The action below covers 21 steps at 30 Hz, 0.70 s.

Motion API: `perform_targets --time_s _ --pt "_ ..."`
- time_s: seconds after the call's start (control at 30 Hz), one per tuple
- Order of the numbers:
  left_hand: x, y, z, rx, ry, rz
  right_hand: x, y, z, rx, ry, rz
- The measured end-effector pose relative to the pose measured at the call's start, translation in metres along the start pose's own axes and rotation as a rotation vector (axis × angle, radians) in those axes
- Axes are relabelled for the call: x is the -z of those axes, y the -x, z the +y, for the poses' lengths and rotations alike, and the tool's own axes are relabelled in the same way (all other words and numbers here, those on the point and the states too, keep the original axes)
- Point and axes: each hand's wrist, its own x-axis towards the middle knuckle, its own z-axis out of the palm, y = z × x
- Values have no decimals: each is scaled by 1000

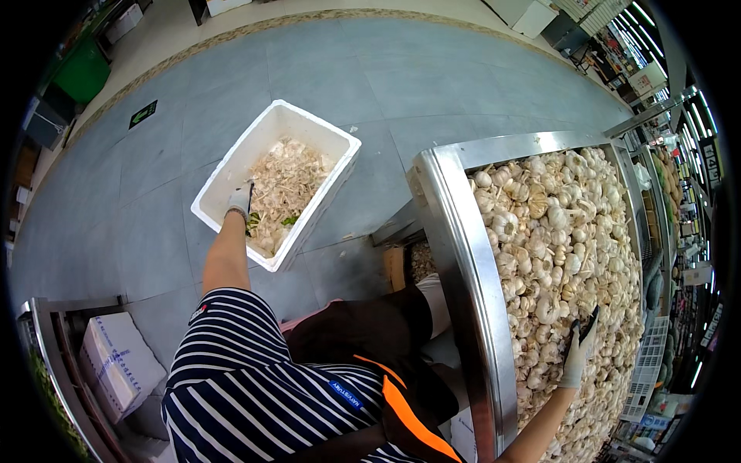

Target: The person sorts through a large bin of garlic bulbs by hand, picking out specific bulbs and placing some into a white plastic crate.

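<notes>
My left hand [240, 199], in a white work glove with dark finger parts, reaches down into a white foam box [211, 194] on the floor. It is near the box's left wall, over loose garlic skins and stalk scraps [292, 173] with a few green leaf bits. Its fingers are partly hidden, so whether it grips anything cannot be made out. On the other side, my right hand [578, 353] wears a similar glove and rests on a deep heap of garlic bulbs [550, 249] in a steel-framed display bin. The visible fingers are spread apart, with bulbs around them.
The bin's metal rim [472, 272] stands between my body and the garlic. Below it, a cardboard box [395, 268] sits on the floor. A taped white foam box [118, 364] lies at lower left beside another metal-framed stand. A green bin [84, 72] is at far left.
</notes>
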Motion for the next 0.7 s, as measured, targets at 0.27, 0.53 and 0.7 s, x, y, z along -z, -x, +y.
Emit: perform_targets --time_s 0.27,0.53,0.7 --pt "-21 39 6 -374 -651 -111 -1 13 -5 -85 170 53" --pt "-42 14 74 -324 -501 -127 7 1 -36 -16 354 145" --pt "-90 83 169 -736 169 -90 10 7 -40 -44 341 181"
